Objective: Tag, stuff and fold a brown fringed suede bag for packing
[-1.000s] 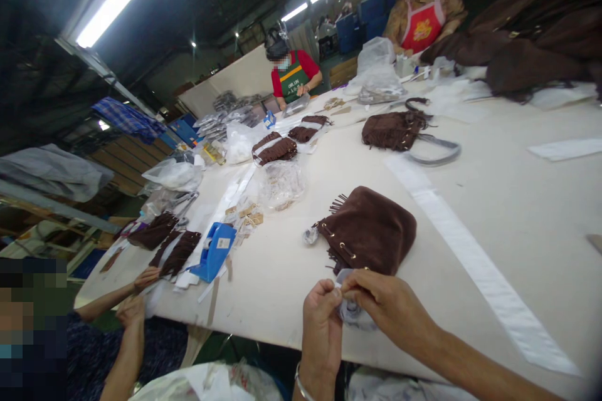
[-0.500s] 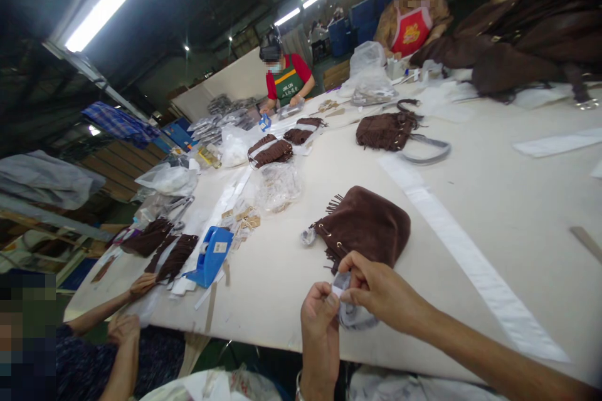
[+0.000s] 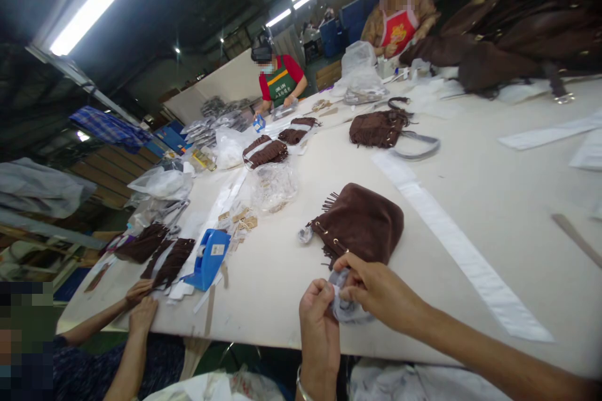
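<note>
A dark brown fringed drawstring bag (image 3: 362, 222) with brass eyelets lies on its side on the table, in front of my hands. A grey, wrapped strap (image 3: 353, 313) attached near its mouth hangs in a loose coil toward me. My left hand (image 3: 320, 316) pinches the strap's end between thumb and fingers. From the right, my right hand (image 3: 383, 291) is closed on the same strap close to the left fingertips. Part of the strap is hidden behind the fingers. At the bag's mouth sits a small grey wrapped bundle (image 3: 305, 235).
Left stands a blue tape dispenser (image 3: 207, 260); beyond it are tags (image 3: 242, 220) and a clear plastic bag (image 3: 273, 187). A co-worker's hands (image 3: 141, 304) touch a fringed bag (image 3: 174, 260). A white strip (image 3: 463, 247) crosses the table's right side. Two people work across the table.
The view has shifted slightly, so the scene sits a little further left. My hands stay on the strap with little change. The left co-worker's nearer hand has moved up toward the fringed bag.
</note>
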Demonstrator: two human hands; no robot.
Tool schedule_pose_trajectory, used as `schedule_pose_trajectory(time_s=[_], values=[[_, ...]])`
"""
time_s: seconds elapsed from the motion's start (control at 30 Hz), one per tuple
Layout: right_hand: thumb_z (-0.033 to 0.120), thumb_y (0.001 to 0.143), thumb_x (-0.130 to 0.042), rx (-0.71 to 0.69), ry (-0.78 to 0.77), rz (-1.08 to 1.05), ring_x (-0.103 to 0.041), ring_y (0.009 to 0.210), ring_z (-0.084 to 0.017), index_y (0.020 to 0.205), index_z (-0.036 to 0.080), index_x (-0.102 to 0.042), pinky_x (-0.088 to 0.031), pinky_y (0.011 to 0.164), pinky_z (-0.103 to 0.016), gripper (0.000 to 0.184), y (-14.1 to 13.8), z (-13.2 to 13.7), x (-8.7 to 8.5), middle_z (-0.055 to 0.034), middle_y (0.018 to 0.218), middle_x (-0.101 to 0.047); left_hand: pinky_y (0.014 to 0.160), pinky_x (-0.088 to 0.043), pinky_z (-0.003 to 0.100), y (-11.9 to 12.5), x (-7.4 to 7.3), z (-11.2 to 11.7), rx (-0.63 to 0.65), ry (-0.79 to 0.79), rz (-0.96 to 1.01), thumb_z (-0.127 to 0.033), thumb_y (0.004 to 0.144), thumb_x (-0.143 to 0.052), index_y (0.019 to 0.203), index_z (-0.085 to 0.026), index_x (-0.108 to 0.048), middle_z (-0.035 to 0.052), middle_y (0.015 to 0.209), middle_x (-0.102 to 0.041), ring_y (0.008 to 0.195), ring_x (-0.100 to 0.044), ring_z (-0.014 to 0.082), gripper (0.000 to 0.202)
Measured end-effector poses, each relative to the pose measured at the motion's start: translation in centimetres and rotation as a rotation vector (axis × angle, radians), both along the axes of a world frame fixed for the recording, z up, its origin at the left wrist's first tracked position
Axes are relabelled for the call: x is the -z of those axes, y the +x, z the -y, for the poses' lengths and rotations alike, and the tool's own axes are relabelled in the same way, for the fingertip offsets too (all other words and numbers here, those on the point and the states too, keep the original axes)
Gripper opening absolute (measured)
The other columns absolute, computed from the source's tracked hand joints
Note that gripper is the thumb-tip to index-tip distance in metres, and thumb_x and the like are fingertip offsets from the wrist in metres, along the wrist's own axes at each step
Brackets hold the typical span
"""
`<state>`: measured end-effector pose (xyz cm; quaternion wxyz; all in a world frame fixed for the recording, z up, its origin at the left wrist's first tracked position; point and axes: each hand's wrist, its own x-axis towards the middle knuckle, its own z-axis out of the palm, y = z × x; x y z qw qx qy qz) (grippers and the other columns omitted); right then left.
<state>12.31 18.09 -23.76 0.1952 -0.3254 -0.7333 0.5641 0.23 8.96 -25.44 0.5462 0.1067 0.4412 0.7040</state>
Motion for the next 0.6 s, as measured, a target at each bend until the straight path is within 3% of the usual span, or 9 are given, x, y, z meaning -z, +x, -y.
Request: schedule_pose_trajectory(time_s=[0.17,0.3,0.43,0.6], values=[[0.016,0.081,-0.058,-0.012,0.245,0.125,-0.066,0.07,-0.014,0.106,0.026,-0.063,-0.04,0.061,-0.021,0.027,0.0,0.3,-0.2,0.0021,0.078,-0.072,0.067,-0.045,0.022,-0.2,0.2,0.7,0.037,-0.022,0.004,-0.024,0.082,-0.068,0.08,-0.016,-0.058,0.0038,0.08,-0.063,0.07,-0.057,0.0124,0.013],[0.017,0.088,-0.053,-0.117,0.51,0.143,-0.068,0.074,-0.015,0.112,0.025,-0.063,-0.039,0.062,-0.022,0.027,0.3,0.1,0.5,-0.0001,0.085,-0.074,0.071,-0.047,0.023,-0.3,0.2,1.1,0.057,-0.038,-0.007,-0.023,0.083,-0.066,0.087,-0.015,-0.064,0.0054,0.086,-0.065,0.076,-0.06,0.0139,0.009],[0.014,0.089,-0.051,-0.34,0.938,0.115,-0.062,0.063,-0.013,0.111,0.019,-0.058,-0.033,0.052,-0.025,0.024,0.8,-0.5,0.8,0.0006,0.083,-0.071,0.074,-0.048,0.027,-0.6,0.4,1.2,0.095,-0.091,0.012,-0.025,0.078,-0.071,0.09,-0.013,-0.068,0.0091,0.094,-0.067,0.082,-0.062,0.0182,0.017],[0.013,0.09,-0.045,-0.46,1.466,0.077,-0.051,0.052,-0.015,0.089,0.013,-0.057,-0.025,0.044,-0.03,0.012,1.2,-0.9,0.1,-0.0027,0.071,-0.062,0.073,-0.048,0.03,-1.3,1.6,1.2,0.199,-0.108,0.04,-0.03,0.065,-0.083,0.072,-0.014,-0.066,0.0056,0.073,-0.063,0.074,-0.061,0.0193,0.024]])
